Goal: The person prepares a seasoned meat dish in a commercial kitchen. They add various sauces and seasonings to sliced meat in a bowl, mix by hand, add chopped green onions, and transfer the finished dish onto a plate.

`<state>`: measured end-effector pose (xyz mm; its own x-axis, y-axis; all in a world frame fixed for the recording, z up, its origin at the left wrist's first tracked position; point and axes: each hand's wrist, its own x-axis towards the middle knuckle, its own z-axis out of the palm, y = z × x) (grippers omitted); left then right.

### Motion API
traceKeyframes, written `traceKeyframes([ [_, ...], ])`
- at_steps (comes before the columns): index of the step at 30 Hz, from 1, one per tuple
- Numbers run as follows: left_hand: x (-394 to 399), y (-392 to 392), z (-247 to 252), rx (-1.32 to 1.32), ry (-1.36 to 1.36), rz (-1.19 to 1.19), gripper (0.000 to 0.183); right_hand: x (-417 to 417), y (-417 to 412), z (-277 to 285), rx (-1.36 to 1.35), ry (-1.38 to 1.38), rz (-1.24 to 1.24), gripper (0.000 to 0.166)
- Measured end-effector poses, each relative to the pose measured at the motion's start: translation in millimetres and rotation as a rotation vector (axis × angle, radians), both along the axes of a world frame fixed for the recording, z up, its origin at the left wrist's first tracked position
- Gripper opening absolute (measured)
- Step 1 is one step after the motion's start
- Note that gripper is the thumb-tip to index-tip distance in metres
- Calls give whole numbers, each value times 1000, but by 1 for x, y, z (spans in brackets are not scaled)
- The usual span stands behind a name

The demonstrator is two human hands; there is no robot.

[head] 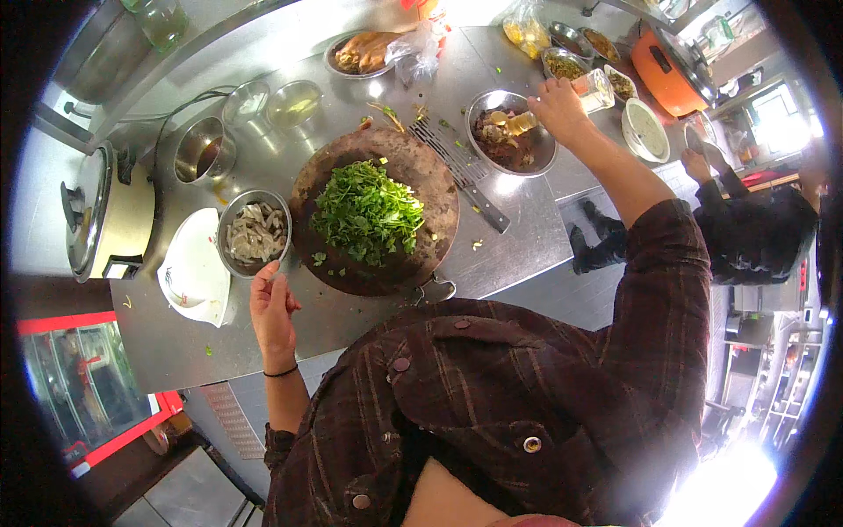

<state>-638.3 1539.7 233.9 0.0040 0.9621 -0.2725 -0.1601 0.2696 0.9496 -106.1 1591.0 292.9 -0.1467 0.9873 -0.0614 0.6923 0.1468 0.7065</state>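
Note:
My right hand [558,110] is at the upper right, beside a clear container [594,90] and over the right side of a metal bowl [477,145] of dark, mixed food. Something yellowish [521,124] shows below its fingers; whether the hand grips it or the container is unclear. My left hand [273,306] touches the near rim of a small metal bowl [288,227] holding pale strips of food. Between the two bowls, chopped leafy greens [369,211] lie heaped on a round wooden chopping block [438,191]. A slotted-blade knife [484,207] rests to the block's right.
A white dish [191,263], an empty-looking glass bowl [245,104] and a lidded cooker [125,217] stand left. Meat in a bowl [359,56] lies behind. Several seasoning bowls and an orange cooker [665,72] stand back right. A person in dark clothes [751,230] is beyond the counter.

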Motion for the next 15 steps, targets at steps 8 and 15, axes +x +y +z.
traceKeyframes([
  [8, -8, -1, -7, -7, -16, 5, 23, -12, 15, 9, 20, -75, -42, 18],
  [15, -12, -2, -8, -3, 20, 19, 24, -3, 16, 18, 44, -22, -102, 21],
])
